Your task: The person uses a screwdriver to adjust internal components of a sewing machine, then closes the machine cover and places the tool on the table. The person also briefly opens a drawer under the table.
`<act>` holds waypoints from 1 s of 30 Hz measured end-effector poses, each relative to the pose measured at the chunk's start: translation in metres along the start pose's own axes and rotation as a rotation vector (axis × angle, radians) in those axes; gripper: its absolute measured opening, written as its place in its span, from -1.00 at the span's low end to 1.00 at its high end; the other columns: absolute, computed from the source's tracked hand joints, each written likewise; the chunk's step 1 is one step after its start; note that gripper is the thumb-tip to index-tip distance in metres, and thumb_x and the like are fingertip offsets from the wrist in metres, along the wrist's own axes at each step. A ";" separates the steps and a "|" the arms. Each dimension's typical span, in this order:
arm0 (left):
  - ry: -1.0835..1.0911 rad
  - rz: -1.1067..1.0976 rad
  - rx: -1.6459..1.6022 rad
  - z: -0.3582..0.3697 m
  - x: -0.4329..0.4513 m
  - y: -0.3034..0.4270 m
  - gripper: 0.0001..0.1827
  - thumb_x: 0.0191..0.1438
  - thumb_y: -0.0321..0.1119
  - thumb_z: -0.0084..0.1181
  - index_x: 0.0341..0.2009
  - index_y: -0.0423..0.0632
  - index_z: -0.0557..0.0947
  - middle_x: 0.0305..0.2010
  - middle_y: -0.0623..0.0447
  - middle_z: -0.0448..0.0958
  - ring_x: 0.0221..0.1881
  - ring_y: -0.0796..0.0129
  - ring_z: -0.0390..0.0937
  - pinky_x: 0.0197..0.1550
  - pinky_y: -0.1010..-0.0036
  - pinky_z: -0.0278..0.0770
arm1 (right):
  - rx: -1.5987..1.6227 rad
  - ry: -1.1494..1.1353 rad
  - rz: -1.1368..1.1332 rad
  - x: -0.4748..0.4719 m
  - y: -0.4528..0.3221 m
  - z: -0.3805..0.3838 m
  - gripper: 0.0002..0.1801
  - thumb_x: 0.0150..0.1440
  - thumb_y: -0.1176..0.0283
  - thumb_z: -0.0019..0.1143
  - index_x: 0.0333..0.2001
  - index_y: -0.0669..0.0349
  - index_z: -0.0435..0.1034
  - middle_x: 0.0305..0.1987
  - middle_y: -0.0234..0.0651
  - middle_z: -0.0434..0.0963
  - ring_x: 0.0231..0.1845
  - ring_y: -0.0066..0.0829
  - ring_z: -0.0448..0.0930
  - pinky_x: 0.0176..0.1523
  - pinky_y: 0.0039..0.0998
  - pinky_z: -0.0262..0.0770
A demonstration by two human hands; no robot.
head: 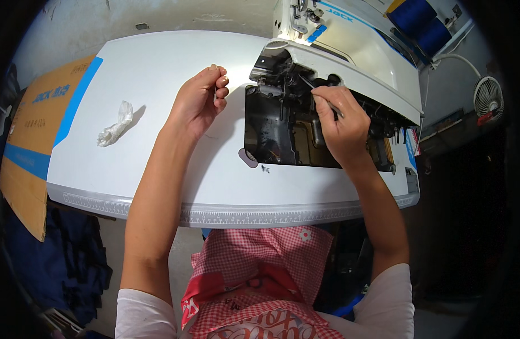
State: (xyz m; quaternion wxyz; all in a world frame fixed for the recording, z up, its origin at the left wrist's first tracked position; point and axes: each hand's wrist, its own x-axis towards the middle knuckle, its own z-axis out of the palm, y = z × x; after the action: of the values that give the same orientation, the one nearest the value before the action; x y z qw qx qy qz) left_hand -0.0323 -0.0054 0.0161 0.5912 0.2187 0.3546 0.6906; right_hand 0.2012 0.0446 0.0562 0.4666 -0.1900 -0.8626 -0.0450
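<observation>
A white Jack industrial sewing machine (361,55) is tipped back on its table, baring its dark underside (281,70). My right hand (342,120) grips a slim pointed metal tool, which looks like tweezers (307,81). The tool's tip reaches among the mechanism parts; whether it touches one is unclear. Left of the machine, my left hand (200,99) is raised over the table with its fingers curled. A small thin object (215,92) shows between those fingers, too little of it to identify.
The white tabletop (158,55) has a ruler-marked front edge (260,214) and a cutout with an oil pan (306,140). Crumpled white material (115,127) lies at left, dark lint (265,169) near the cutout. Cardboard (47,106), blue thread cones (419,25) and a small fan (489,97) stand around.
</observation>
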 end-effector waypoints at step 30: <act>0.008 -0.034 0.021 -0.002 -0.002 0.000 -0.84 0.21 -0.27 -0.11 -0.39 -0.04 0.40 -0.61 0.26 0.22 -0.69 0.67 -0.03 -0.72 0.72 -0.11 | 0.024 -0.455 -0.074 -0.032 -0.015 -0.029 -0.89 -0.06 0.60 0.10 -0.38 0.21 0.39 -0.48 -0.31 0.42 -0.40 -0.30 0.51 -0.27 -0.38 0.44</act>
State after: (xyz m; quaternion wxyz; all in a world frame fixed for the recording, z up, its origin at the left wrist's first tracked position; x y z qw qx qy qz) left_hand -0.0332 -0.0080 0.0157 0.5991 0.2163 0.3679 0.6775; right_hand 0.2339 0.0147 0.0478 0.2603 -0.1578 -0.9525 -0.0081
